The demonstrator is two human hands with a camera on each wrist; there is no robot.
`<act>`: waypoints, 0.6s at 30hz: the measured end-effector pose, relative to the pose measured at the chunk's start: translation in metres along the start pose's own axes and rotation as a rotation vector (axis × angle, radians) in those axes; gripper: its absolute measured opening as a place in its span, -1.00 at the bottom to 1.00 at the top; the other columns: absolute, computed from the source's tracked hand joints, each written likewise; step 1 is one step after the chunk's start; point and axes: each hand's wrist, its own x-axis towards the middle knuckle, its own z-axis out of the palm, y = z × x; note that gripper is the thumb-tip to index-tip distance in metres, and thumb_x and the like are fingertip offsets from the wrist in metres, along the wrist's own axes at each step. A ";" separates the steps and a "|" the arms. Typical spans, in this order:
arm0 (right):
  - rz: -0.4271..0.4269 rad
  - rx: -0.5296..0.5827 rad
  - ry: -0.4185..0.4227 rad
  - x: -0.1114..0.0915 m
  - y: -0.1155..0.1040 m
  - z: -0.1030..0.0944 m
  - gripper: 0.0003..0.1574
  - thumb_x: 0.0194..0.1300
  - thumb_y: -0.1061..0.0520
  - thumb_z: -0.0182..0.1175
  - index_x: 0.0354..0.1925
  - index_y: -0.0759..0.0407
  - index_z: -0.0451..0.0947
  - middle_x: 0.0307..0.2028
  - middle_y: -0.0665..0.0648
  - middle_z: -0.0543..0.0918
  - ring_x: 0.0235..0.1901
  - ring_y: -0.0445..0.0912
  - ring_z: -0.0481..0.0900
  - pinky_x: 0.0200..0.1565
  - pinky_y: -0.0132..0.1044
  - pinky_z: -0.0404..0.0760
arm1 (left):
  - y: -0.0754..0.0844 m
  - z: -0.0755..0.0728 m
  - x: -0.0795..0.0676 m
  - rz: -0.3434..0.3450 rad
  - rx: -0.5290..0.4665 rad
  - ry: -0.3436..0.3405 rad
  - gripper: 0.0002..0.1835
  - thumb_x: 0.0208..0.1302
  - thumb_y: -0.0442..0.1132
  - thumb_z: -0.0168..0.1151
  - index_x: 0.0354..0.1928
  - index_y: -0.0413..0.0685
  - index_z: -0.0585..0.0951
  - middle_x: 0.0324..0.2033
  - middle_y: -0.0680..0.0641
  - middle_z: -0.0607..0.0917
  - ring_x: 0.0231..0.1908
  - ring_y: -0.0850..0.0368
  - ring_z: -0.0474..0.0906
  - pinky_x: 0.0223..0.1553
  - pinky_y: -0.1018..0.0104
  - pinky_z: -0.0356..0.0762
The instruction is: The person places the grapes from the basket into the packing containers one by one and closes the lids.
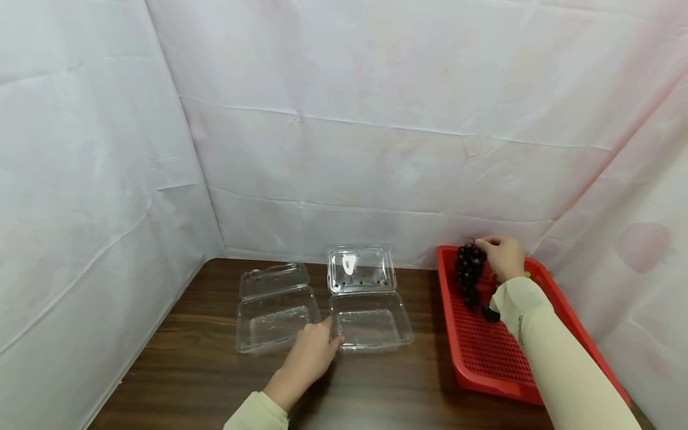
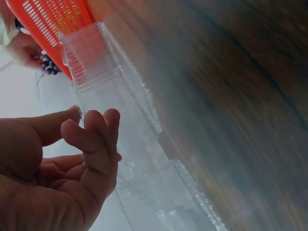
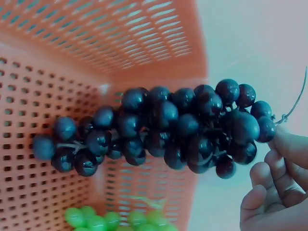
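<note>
My right hand pinches the stem end of a bunch of dark grapes. The bunch hangs inside the red basket, and the right wrist view shows the grapes stretched out below my fingertips. At the front left corner of the right-hand clear plastic clamshell box, my left hand pinches the rim between thumb and fingers. That box lies with its lid folded back. Its tray has nothing visible in it.
A second clear clamshell box lies with its lid back, left of the first. The red slotted basket stands at the right, with green grapes in it. A small dark thing shows near my right wrist. White sheeting hangs behind the wooden table.
</note>
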 end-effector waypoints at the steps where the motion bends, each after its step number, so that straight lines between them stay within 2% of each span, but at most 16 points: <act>1: -0.016 0.000 0.007 0.001 -0.005 -0.001 -0.47 0.33 -0.21 0.08 -0.03 0.14 0.63 -0.13 0.24 0.62 -0.58 -0.10 0.37 -0.57 -0.23 0.41 | -0.001 0.000 0.001 -0.007 -0.011 -0.004 -0.56 0.19 -0.09 0.29 -0.08 -0.35 0.56 -0.53 -0.14 0.66 -0.60 0.05 0.60 -0.64 0.31 0.50; 4: -0.048 0.027 0.025 0.003 -0.020 -0.003 -0.47 0.31 -0.25 0.08 -0.02 0.07 0.63 -0.20 0.22 0.63 -0.74 -0.14 0.22 -0.69 -0.19 0.33 | -0.002 -0.002 0.004 -0.011 -0.023 -0.001 -0.67 0.18 -0.10 0.30 -0.20 -0.26 0.58 -0.60 -0.04 0.62 -0.62 0.14 0.54 -0.65 0.34 0.42; 8: -0.080 0.066 0.050 0.003 -0.039 -0.002 -0.51 0.28 -0.27 0.11 -0.04 0.01 0.65 -0.25 0.18 0.64 -0.77 -0.12 0.17 -0.73 -0.17 0.29 | -0.003 -0.004 0.009 -0.004 -0.028 0.006 -0.74 0.16 -0.10 0.32 -0.33 -0.18 0.57 -0.63 0.03 0.59 -0.60 0.17 0.51 -0.61 0.30 0.40; 13: -0.111 0.100 0.080 0.002 -0.061 0.002 -0.50 0.23 -0.30 0.15 -0.08 -0.01 0.67 -0.16 0.09 0.62 -0.48 -0.09 0.40 -0.52 -0.24 0.41 | -0.004 -0.003 0.016 -0.014 -0.063 -0.017 -0.79 0.13 -0.10 0.34 -0.45 -0.06 0.57 -0.65 0.07 0.58 -0.64 0.23 0.43 -0.62 0.31 0.38; 15: -0.127 0.118 0.079 0.001 -0.069 0.002 -0.50 0.23 -0.29 0.15 -0.09 0.00 0.67 -0.11 0.04 0.61 -0.32 -0.11 0.44 -0.39 -0.27 0.45 | -0.003 -0.002 0.019 -0.022 -0.081 -0.027 -0.80 0.13 -0.10 0.34 -0.46 -0.03 0.57 -0.63 0.07 0.60 -0.64 0.23 0.43 -0.61 0.30 0.39; 18: -0.153 0.161 0.069 -0.002 -0.081 0.004 -0.52 0.22 -0.27 0.18 -0.10 0.01 0.67 -0.11 0.05 0.60 -0.24 -0.12 0.46 -0.31 -0.28 0.46 | -0.003 -0.001 0.023 -0.034 -0.088 -0.036 -0.80 0.14 -0.08 0.34 -0.45 -0.02 0.58 -0.60 0.06 0.61 -0.61 0.21 0.44 -0.59 0.28 0.40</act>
